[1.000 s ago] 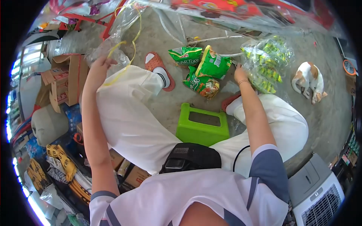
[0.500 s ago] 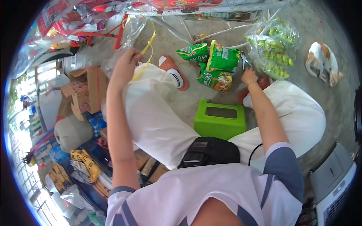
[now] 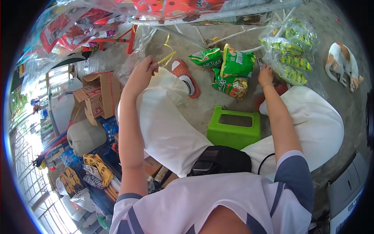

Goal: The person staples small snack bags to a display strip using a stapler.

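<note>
My left hand [image 3: 145, 71] is closed around a thin yellow plastic strip [image 3: 168, 57], just above my left knee. One end of the strip loops up beyond the fingers. Down near the floor, my right hand [image 3: 265, 74] grips what looks like a small pair of metal scissors [image 3: 260, 61], its tips pointing away from me. To the left of that hand, several green snack packs [image 3: 236, 62] lie together on the floor. On its other side, a clear plastic bag [image 3: 292, 52] holds several green and yellow packets.
A green plastic stool [image 3: 233, 134] stands between my legs. A white metal rack [image 3: 218, 15] crosses the front. Cardboard boxes [image 3: 102, 93] and a grey jug [image 3: 86, 136] stand at the left. A white and brown cat [image 3: 343, 64] lies at the right.
The view has shifted slightly, moving most things rightward. My left hand has come a little lower, and the yellow strip now lies more to its right. My right hand stays beside the packs.
</note>
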A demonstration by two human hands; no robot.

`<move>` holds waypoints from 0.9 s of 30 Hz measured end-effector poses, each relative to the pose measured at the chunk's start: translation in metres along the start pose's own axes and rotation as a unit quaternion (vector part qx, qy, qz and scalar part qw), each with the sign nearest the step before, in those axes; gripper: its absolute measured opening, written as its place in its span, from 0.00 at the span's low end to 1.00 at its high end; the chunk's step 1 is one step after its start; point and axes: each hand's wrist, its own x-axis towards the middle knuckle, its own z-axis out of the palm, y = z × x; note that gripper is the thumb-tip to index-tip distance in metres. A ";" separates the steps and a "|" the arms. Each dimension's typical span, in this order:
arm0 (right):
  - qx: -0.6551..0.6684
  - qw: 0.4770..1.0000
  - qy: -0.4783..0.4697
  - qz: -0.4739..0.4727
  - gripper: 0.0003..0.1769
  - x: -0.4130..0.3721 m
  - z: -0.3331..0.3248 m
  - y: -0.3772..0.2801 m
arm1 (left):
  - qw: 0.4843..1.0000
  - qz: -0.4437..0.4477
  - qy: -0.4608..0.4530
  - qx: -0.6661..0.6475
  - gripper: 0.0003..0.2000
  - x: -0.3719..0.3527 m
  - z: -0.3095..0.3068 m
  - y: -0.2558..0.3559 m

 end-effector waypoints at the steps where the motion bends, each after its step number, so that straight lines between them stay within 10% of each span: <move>1: 0.011 1.000 -0.005 0.010 0.32 -0.004 0.005 0.001 | 0.999 0.017 -0.006 0.037 0.11 0.002 -0.001 -0.005; 9: 0.136 0.989 -0.032 0.051 0.21 -0.003 0.019 0.029 | 0.997 0.023 -0.051 0.045 0.10 0.004 -0.005 0.011; 15: -0.271 0.800 -0.508 -0.168 0.13 -0.061 -0.141 -0.047 | 0.967 0.118 -0.032 -0.223 0.11 -0.004 -0.058 0.001; 18: -0.105 0.900 -0.251 -0.341 0.15 -0.085 -0.162 -0.102 | 0.974 0.109 0.103 -0.173 0.11 -0.010 -0.052 0.003; 21: 0.091 0.849 0.143 -0.500 0.19 -0.076 -0.141 -0.154 | 0.972 0.102 0.211 -0.019 0.14 -0.007 -0.014 0.000; 27: -0.121 0.890 0.253 -0.361 0.15 -0.055 -0.099 -0.213 | 0.981 0.095 0.166 -0.031 0.18 0.002 0.012 0.002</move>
